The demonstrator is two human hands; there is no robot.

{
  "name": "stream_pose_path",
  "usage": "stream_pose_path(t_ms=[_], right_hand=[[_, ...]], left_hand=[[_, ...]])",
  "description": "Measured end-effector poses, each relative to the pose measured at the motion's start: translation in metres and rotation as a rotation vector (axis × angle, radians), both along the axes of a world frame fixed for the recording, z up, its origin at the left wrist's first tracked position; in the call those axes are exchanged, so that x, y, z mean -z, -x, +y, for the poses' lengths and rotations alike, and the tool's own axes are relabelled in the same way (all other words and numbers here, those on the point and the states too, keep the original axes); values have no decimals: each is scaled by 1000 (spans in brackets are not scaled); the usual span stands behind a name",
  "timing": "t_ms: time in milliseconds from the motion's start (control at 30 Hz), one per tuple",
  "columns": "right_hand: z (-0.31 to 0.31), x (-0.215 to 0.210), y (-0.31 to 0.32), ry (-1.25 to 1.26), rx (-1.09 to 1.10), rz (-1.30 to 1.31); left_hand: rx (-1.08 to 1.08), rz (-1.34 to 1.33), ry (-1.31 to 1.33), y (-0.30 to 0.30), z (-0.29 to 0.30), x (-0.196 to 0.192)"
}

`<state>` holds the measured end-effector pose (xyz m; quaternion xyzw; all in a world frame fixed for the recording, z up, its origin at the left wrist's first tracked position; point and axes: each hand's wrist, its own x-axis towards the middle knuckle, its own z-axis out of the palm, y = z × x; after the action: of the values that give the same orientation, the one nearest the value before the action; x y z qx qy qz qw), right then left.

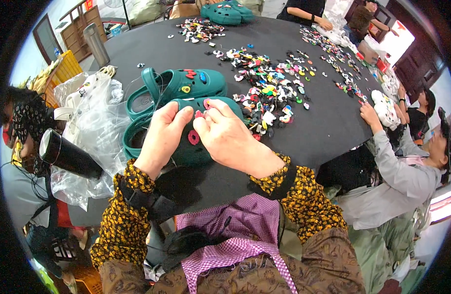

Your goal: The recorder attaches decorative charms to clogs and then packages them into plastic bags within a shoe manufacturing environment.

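Two dark green clogs lie side by side on the black table in front of me. The far clog [198,82] carries red, blue and yellow-green shoe charms. My left hand [164,132] is closed at the opening of the near clog [225,104], its thumb up; its fingertips are hidden at the shoe. Over the toe part, my right hand [230,134] is closed, with a small pink shoe charm [199,114] at its fingertips. A pink ring-shaped charm [193,137] sits on the near clog, below the fingers. Another pink charm [207,104] shows just above them.
Loose charms [269,90] lie in a wide heap beyond the clogs. A clear plastic bag [95,132] with white clogs and a black tumbler [68,154] are at left. Another green pair [227,12] stands at the far edge. Co-workers sit around the table; one in grey sleeves [397,166] is at right.
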<state>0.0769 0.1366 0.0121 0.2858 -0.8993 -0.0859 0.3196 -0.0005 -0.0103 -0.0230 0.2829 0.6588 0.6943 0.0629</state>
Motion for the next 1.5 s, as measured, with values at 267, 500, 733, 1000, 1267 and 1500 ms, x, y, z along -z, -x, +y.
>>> stream_pose_path(t_ms=[267,500,733,1000,1267,1500], right_hand=[[30,-3,3,293,69,-146],[40,-4,-4,1055,29,-527],[42,3,-10,1008,-5,-367],[32,-6,-14,700,5,-187],[24,-2,-14,508,30,-151],[20,0,-12,435,37,-148]], left_hand=[[-17,-150,-50,15,9,9],[8,-154,-40,21,11,13],[9,-148,-20,17,14,7],[-2,-83,-15,12,12,2],[-10,-58,-11,10,8,-2],[-44,26,14,9,6,-7]])
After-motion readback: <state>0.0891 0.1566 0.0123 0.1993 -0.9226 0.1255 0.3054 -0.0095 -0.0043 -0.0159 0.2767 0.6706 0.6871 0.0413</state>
